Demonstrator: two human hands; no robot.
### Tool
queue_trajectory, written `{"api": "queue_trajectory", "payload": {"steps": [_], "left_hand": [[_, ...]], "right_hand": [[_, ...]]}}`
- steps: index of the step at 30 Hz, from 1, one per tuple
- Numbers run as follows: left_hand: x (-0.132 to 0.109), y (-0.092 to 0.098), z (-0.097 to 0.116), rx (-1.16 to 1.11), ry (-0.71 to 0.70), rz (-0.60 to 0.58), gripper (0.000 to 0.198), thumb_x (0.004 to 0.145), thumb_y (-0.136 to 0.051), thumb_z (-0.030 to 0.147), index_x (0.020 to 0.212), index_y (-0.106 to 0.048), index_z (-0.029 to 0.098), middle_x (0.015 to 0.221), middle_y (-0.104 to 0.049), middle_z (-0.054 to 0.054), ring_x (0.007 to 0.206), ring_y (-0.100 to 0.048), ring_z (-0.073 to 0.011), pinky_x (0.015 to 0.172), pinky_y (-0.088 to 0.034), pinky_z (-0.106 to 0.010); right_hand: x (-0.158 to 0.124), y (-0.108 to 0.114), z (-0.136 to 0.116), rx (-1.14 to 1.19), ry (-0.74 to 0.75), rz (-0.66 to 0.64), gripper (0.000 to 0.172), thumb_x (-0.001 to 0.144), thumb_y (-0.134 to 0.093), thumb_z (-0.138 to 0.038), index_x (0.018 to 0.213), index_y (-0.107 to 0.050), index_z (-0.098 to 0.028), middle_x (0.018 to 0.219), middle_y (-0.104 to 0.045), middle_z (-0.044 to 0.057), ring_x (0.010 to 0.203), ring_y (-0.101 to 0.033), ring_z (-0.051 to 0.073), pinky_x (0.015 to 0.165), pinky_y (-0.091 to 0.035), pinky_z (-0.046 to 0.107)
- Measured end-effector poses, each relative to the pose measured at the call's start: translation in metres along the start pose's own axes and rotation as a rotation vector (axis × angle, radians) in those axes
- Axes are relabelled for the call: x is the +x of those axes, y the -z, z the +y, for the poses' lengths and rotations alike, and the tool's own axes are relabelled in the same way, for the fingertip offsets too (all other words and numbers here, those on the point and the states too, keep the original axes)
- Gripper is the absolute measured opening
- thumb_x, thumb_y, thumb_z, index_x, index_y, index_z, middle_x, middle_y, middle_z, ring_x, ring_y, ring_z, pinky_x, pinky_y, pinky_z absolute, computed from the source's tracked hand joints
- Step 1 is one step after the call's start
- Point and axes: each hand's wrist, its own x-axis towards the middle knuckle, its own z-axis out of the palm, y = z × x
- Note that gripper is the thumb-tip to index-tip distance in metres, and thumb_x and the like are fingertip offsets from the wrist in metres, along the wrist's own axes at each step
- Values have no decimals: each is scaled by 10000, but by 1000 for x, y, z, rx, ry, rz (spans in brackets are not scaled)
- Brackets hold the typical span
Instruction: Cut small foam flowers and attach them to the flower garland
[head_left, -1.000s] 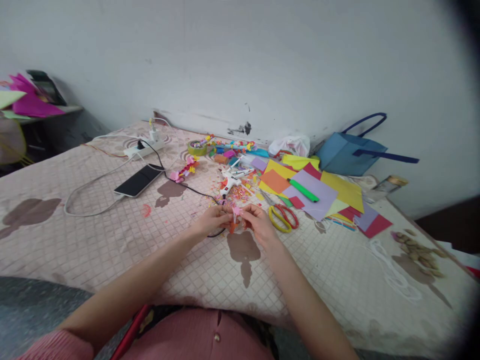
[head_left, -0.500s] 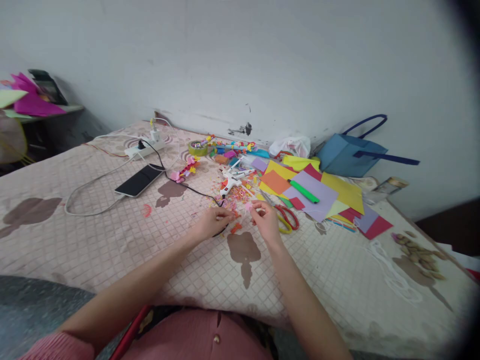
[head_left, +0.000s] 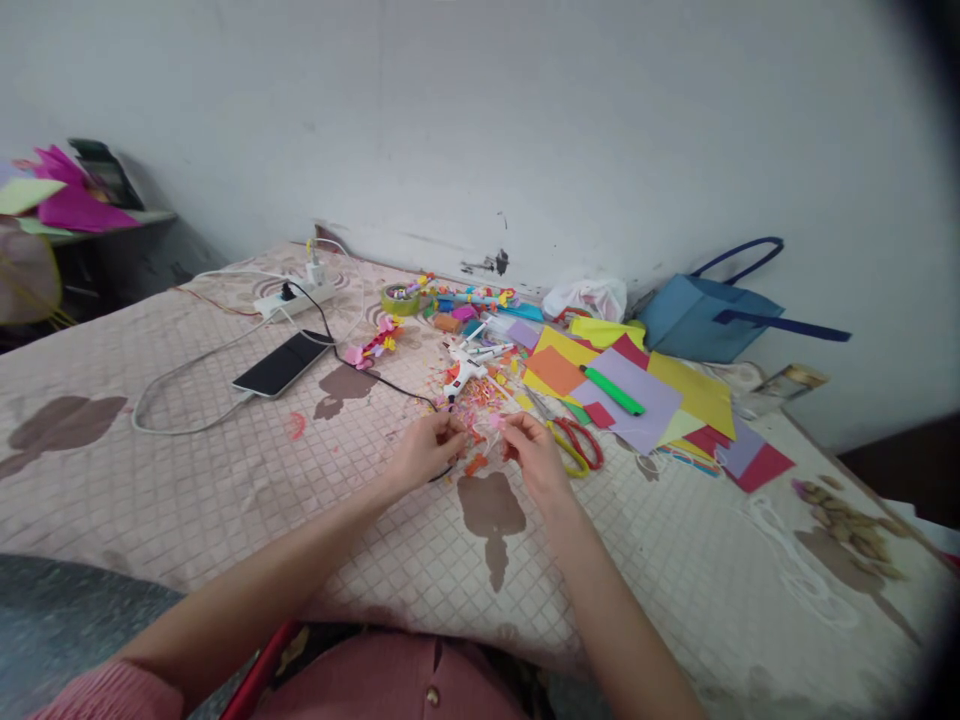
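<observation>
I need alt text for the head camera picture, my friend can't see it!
A bare right hand pinches a small pink piece beside the bare left hand, above a pale grid-patterned tablecloth. Beyond lie a white glue gun and colourful scraps; to the right are red-and-yellow-handled scissors and bright paper sheets.

No lettering, brand or number can be read anywhere. The white glue gun (head_left: 471, 370) at the middle of the table carries a small dark reddish patch, too small to tell whether it is a label. The black marks (head_left: 491, 263) low on the far wall (head_left: 450, 150) form no readable sign.
</observation>
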Motion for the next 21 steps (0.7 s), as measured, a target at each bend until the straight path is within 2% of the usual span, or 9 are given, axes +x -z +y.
{"api": "queue_trajectory", "payload": {"steps": [3,5,10,14,18,21], "left_hand": [[6,1,2,-66,12,-51,288,757,-628,391,874,-581,132,718,-654,-34,594,-603,-130,473,-429,-198],[11,3,3,-105,27,-87,330,742,-643,421,888,-581,132,721,-644,-29,606,-603,-131,470,-434,-197],[19,11,3,-159,84,-157,315,721,-658,438,729,-577,134,593,-598,6,499,-539,-92,469,-432,-195],[24,19,6,-183,140,-169,296,705,-679,409,692,-577,132,579,-593,7,498,-530,-83,478,-424,-188],[30,35,10,-192,185,-140,285,710,-682,390,678,-567,131,589,-600,5,505,-522,-73,495,-421,-185],[34,58,8,-165,208,-89,277,694,-696,378,674,-578,128,574,-608,2,509,-527,-79,496,-416,-189]], "right_hand": [[-1,-5,2,-7,-6,-38,222,666,-718,-361,663,-588,-181,596,-562,-51,434,-427,59,425,-369,186],[-3,-9,4,-21,-12,-70,214,673,-718,-358,672,-598,-181,658,-599,-36,442,-449,59,420,-377,187],[-5,-20,6,-46,-30,-137,197,717,-690,-356,690,-592,-187,640,-601,-37,433,-491,74,419,-407,196],[-5,-21,6,-56,-53,-147,211,745,-667,-394,787,-603,-197,588,-575,-49,428,-504,95,432,-434,218],[-3,-17,7,-70,-41,-88,234,799,-616,-423,855,-590,-197,603,-550,-47,466,-485,94,459,-426,216],[-1,-15,8,-99,-25,-56,211,830,-594,-400,820,-583,-190,567,-519,-51,485,-466,89,472,-395,198]]}}
